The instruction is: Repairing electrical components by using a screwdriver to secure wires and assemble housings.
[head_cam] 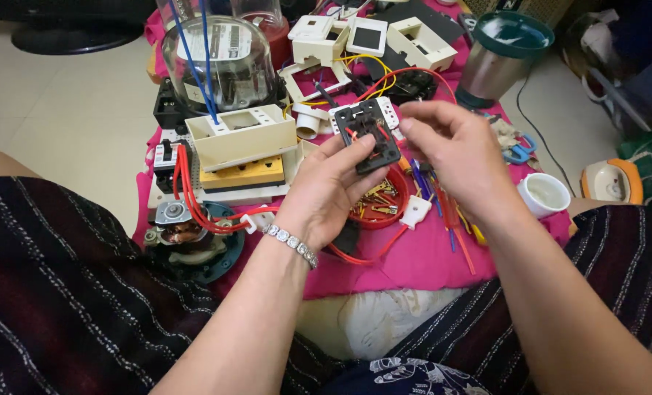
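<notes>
Black switch module (370, 135) with red wires sits pinched in the left hand (326, 194), fingers closed on its lower edge, held up above the red bowl (384, 201). Right hand (450, 143) closed in a pinch at the module's right edge, fingertips on or just beside a terminal; cannot tell whether it grips a wire or only touches. Bracelet (291, 243) on left wrist.

Outward from the bowl: brass bits inside it; white connector (416, 211) just right of it; loose coloured wires (450, 223) beyond that, on the pink cloth (413, 260). White cup (544, 194) further right. Left of the bowl, a cream box (242, 135) on a yellow block, red leads looping down to a motor (183, 234). Behind the bowl, a clear meter dome (220, 62), cream switch frames (413, 40), steel jar (498, 55).

Risks, as judged: grip on the module is at its edge only, so a tug on a wire could twist it free and drop it into the bowl. Small screws or clips, if loosened, would vanish among brass bits. Cup stands close to the right forearm; an elbow swing could tip it.
</notes>
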